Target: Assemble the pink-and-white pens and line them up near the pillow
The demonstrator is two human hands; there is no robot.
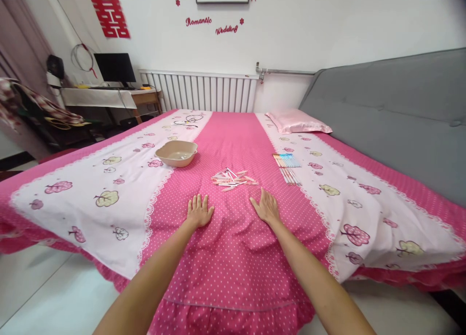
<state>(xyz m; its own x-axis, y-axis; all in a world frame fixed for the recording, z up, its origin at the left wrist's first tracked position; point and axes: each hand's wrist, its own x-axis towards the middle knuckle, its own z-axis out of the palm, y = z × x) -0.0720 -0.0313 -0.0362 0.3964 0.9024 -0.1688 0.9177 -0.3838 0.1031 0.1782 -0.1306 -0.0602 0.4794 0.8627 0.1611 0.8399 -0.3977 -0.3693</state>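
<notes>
Both my hands rest palm down on the pink dotted bedspread (233, 257). My left hand (200, 211) lies flat with its fingers spread, in front of and to the left of a loose pile of pens (233, 178). My right hand (267, 207) is also flat and holds nothing, just to the right of the pile's near side. The pens are pale pink and white and lie crosswise over each other. Farther right, more pens (287, 161) lie side by side in two neat groups, orange and blue ones behind, reddish-white ones in front. A beige plastic basin (176, 154) sits left of the pile.
A pink pillow (297, 121) lies at the back right by the grey headboard (393, 111). A thin dark cable (192, 119) is on the far left of the bed. Beyond stand a white radiator (204, 91) and a desk (98, 97) with a monitor (115, 68).
</notes>
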